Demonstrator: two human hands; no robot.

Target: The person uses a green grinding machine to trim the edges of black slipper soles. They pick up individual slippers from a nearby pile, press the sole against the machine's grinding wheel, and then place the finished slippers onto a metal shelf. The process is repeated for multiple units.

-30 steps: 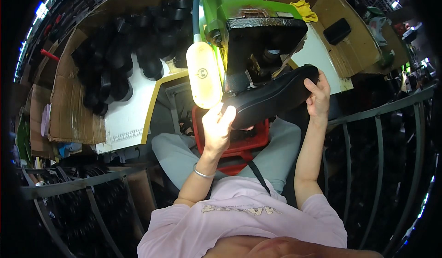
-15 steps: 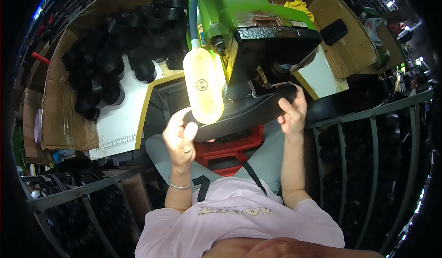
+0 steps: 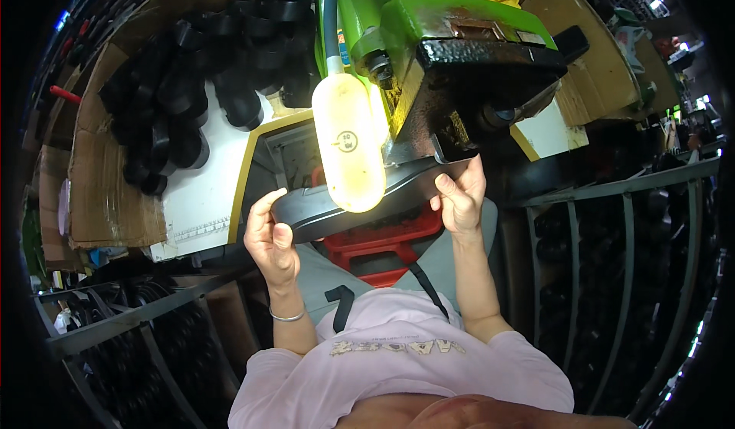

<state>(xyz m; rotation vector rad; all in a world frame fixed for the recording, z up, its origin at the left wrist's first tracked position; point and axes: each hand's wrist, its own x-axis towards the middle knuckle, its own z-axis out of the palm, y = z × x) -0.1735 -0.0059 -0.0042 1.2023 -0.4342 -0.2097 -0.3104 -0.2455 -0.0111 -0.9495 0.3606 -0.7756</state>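
A long black shoe sole (image 3: 306, 219) with a thin pale line along its side is stretched between my two hands. My left hand (image 3: 271, 239) grips its left end, thumb in front and fingers behind. At the other end, my right hand (image 3: 462, 199) pinches the sole close to the metal working part (image 3: 448, 147) of the green machine (image 3: 429, 15). The sole's upper edge lies up against that part; exact contact cannot be made out. A bright oblong work lamp (image 3: 351, 149) hangs before the machine and hides part of the sole.
Many black soles (image 3: 245, 96) are heaped on the white table (image 3: 200, 191) at left, beside a cardboard box wall (image 3: 115, 199). A red plastic crate (image 3: 367, 249) stands between my knees. Metal-railed racks (image 3: 628, 260) with black pieces flank me. Another carton (image 3: 589, 61) stands far right.
Both hands and the sole have shifted left, the left end dipping lower. The sole's pale side line shows more plainly. Machine and lamp appear slightly further right in the picture.
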